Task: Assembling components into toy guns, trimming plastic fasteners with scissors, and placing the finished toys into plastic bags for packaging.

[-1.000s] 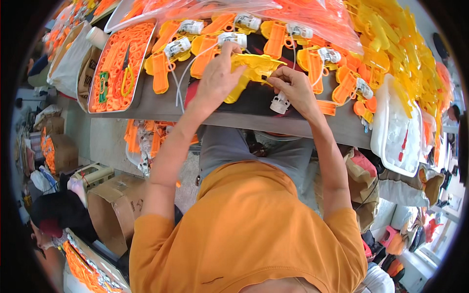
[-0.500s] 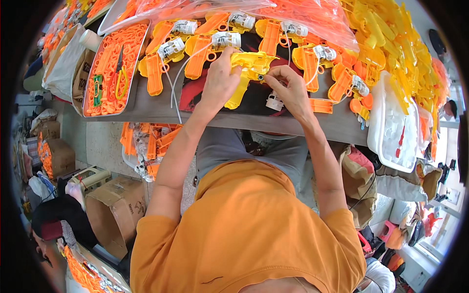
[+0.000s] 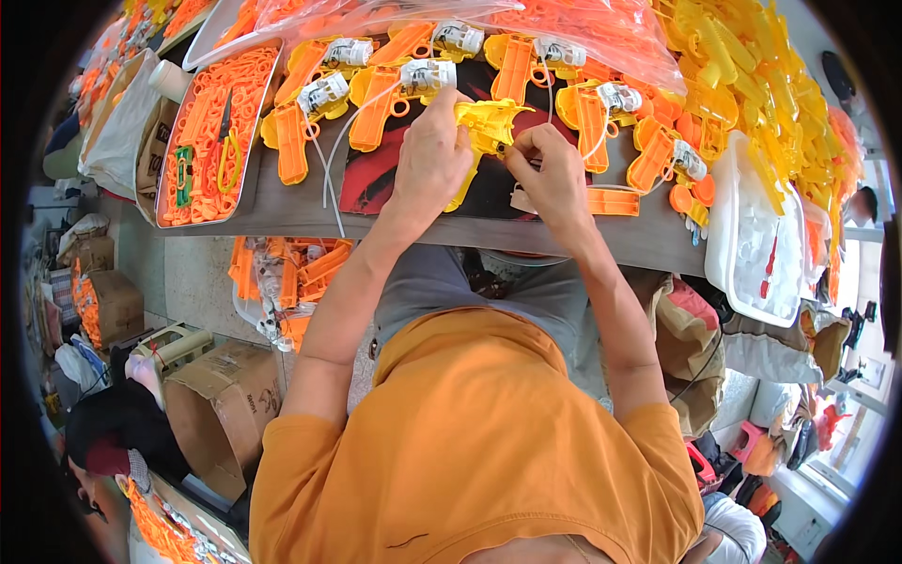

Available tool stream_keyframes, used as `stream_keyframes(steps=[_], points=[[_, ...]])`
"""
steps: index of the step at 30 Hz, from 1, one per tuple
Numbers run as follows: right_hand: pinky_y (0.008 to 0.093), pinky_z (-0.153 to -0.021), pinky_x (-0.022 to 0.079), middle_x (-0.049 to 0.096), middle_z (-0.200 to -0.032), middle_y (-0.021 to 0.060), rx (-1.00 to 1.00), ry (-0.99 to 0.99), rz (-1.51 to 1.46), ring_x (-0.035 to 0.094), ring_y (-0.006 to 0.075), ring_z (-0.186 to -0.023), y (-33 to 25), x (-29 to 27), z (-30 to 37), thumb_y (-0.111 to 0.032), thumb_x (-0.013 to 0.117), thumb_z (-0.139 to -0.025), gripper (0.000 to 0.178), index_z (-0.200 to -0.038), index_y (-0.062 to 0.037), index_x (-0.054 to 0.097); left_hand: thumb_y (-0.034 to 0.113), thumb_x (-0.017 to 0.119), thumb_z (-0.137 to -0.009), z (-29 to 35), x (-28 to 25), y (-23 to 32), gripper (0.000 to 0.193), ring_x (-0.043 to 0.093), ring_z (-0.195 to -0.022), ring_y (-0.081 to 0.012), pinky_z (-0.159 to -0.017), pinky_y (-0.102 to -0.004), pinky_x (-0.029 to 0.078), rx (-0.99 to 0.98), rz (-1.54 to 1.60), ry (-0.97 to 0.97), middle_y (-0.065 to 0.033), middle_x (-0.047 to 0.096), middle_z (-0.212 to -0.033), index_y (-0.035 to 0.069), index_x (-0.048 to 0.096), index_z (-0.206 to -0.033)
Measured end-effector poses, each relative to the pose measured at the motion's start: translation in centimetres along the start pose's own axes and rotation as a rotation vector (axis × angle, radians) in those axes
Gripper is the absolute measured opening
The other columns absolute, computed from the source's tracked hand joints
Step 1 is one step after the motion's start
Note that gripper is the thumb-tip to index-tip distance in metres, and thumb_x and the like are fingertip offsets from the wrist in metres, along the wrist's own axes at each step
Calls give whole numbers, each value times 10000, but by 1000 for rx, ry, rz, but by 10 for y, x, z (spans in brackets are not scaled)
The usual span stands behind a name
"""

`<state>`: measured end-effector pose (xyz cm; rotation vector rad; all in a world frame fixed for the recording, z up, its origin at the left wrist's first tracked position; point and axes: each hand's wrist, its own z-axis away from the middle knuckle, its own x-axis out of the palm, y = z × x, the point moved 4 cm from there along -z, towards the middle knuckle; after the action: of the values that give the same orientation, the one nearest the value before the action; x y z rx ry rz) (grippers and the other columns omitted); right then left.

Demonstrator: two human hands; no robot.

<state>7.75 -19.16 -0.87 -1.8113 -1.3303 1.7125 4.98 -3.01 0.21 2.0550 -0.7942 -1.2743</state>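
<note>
My left hand is closed round a yellow plastic toy gun shell, held tilted above the table's front. At the shell's right side my right hand pinches thumb and forefinger together beside a small dark spot; whatever lies between those fingertips is too small to make out. Beyond both hands lie several toy guns with orange grips, yellow frames and white printed cylinders, some trailing thin white tubes. A white cylinder part sits below my right hand, partly hidden by it.
At left, a tray holds orange parts, scissors and a green piece. An orange grip piece lies near the table's front edge. A white tub with clear pieces and a red tool stands right, beside heaped yellow shells.
My left hand has turned the yellow shell, so it now shows more edge-on. My right hand stays pinched at its side and has shifted slightly to cover more of the white cylinder part.
</note>
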Motion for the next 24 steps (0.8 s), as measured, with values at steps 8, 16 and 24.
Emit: stream_keyframes(steps=[8, 16, 24], points=[[254, -605, 458, 644, -764, 44, -32, -68, -139, 560, 86, -675, 14, -4, -14, -118, 706, -839, 144, -871, 13, 657, -30, 595, -837, 1, 2, -6, 273, 654, -900, -318, -772, -410, 502, -40, 47, -60, -176, 638, -959, 4, 518, -1097], [261, -502, 407, 616, -611, 20, 132, -447, -57, 522, 70, -542, 22, 13, -36, -208, 748, -809, 226, -791, 10, 694, 78, 712, -785, 15, -16, 16, 356, 582, -907, -255, -872, -400, 404, 192, -543, 387, -83, 588, -892, 87, 580, -1116], [293, -797, 469, 660, -1008, 88, -36, 3, 0, 611, 176, -917, -4, -41, -1, -187, 716, -840, 310, -1092, -24, 638, 137, 641, -873, 32, 13, -5, 127, 573, -838, -248, -810, -382, 384, 102, -213, 156, -72, 583, -862, 76, 592, -972]])
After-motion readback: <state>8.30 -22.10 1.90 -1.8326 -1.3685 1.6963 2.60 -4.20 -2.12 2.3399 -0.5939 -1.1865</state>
